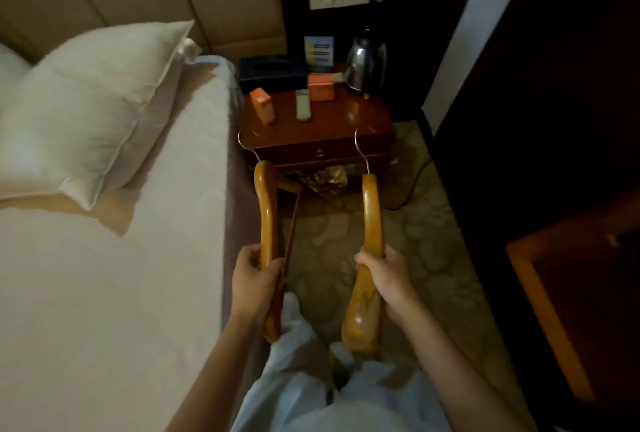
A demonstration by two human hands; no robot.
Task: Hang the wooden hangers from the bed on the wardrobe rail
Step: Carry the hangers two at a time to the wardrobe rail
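Standing beside the bed [104, 275], the person grips one wooden hanger in each hand, left hand [254, 281] fingers wrapped around the left hanger [266, 217] and right hand [388, 275] clasping the right hanger [372, 220], metal hooks pointing toward the nightstand [346, 126].

My left hand [254, 279] grips one wooden hanger [266, 217], my right hand [388, 275] grips another hanger [372, 210], hooks pointing toward the nightstand [346, 133], bed [104, 275] on my left.
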